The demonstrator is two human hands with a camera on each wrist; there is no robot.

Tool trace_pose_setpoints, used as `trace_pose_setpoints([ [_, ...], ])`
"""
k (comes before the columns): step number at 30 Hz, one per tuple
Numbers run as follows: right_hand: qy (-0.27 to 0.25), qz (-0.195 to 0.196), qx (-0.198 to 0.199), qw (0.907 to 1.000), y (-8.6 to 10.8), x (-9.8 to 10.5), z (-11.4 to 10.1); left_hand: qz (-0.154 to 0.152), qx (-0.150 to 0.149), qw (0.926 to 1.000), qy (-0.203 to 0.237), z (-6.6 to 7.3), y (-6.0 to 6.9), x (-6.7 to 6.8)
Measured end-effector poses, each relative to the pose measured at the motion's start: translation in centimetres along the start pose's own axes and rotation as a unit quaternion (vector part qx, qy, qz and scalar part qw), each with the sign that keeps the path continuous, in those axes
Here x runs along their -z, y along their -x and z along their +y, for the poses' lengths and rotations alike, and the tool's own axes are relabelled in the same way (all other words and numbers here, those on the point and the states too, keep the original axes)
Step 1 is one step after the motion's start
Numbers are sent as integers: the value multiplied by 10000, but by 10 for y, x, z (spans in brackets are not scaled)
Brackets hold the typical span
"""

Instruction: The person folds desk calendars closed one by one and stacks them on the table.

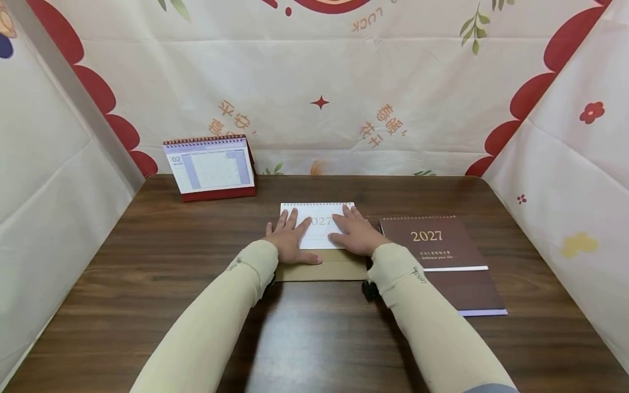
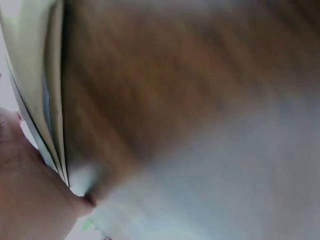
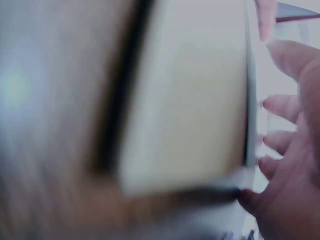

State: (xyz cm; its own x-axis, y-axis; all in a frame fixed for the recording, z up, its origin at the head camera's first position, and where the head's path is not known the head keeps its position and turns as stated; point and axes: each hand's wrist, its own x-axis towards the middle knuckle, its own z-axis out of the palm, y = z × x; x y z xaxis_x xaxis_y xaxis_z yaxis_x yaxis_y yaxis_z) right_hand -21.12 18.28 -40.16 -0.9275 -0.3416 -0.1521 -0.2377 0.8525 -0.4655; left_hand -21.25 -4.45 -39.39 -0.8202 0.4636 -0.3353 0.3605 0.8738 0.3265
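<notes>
A white desk calendar [image 1: 321, 240] with a gold "2027" on its cover lies on the table, its spiral edge away from me. Its tan base [image 1: 339, 271] shows along the near side. My left hand [image 1: 290, 241] rests on the left part of the cover with fingers spread and the thumb pointing inward near the tan base. On the right part of the cover lies my right hand [image 1: 360, 234], fingers spread too. Both wrist views are blurred; in the right one my right hand [image 3: 290, 185] is beside the calendar's pale base [image 3: 200, 100].
A brown "2027" calendar [image 1: 432, 251] lies to the right, its lower brown flap [image 1: 472, 289] partly behind my right sleeve. At the back left an upright calendar [image 1: 211, 169] displays an "02" page. A patterned cloth [image 1: 319, 71] hangs behind the wooden table [image 1: 162, 262].
</notes>
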Motion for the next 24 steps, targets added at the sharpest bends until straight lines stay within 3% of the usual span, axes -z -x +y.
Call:
trace_pose_setpoints([
  [3, -273, 557, 65, 9981, 6, 10, 5, 195, -161, 9996, 110, -1, -6, -1],
  [6, -412, 989, -141, 9941, 12, 19, 5, 772, -153, 9965, 296, -6, -8, 2],
  [9, -275, 1157, -545, 9914, 17, 26, 4, 1605, 268, 9846, 634, -10, -3, 11],
  [11, -193, 1032, -848, 9909, 18, 28, 2, 1881, 643, 9763, 858, -14, 2, 16],
  [14, 55, 750, -1152, 9905, 18, 31, -1, 1697, 1072, 9734, 1105, -19, 8, 22],
  [18, 148, 310, -1271, 9913, 15, 30, -5, 1032, 1189, 9788, 1308, -23, 10, 24],
  [21, -122, 161, -1301, 9913, 13, 28, -4, 794, 1180, 9782, 1515, -24, 10, 25],
  [24, -775, 100, -1353, 9877, 14, 27, -1, 657, 1211, 9739, 1803, -24, 12, 26],
])
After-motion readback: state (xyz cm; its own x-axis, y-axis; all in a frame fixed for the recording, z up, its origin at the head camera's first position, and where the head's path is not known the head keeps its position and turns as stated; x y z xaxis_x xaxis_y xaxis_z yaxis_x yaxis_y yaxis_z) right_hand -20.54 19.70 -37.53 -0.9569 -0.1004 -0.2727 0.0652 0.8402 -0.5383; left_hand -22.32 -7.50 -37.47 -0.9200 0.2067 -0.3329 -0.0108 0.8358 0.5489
